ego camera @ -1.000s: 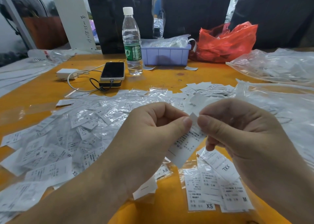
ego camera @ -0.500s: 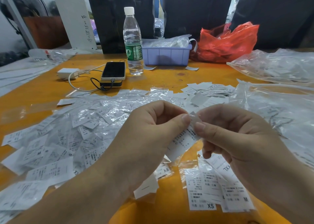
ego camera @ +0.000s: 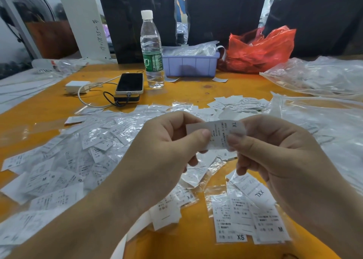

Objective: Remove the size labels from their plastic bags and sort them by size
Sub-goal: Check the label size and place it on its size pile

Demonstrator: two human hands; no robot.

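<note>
Paper, thin and white, makes up the small size label (ego camera: pixel 220 134) that both hands hold up over the orange table (ego camera: pixel 196 91). The left hand (ego camera: pixel 157 160) pinches its left end with thumb and curled fingers, and the right hand (ego camera: pixel 275 152) pinches its right end the same way. The label has small black print and the letters "XL", turned sideways. Under the left hand lies a big messy heap of shiny clear little bags with white labels (ego camera: pixel 78 160) inside; letters like "M", "S" and "XS" show on some. Near the right hand lie flat labels reading "XXL" (ego camera: pixel 257 195), "XS" (ego camera: pixel 231 227) and "M" (ego camera: pixel 272 226). A small pile of bare white labels (ego camera: pixel 238 103) sits farther back. Big crinkly clear plastic sheets (ego camera: pixel 318 119) cover the right side of the table. At the back stands a tall clear plastic water bottle with a white cap and green wrap (ego camera: pixel 152 50). Beside it is a light purple plastic box (ego camera: pixel 190 64) filled with crumpled clear bags, then a wrinkly red plastic bag (ego camera: pixel 261 50). A black phone (ego camera: pixel 130 83) rests on a dark power bank, with a white charger block (ego camera: pixel 77 86) and looped cable close by.
</note>
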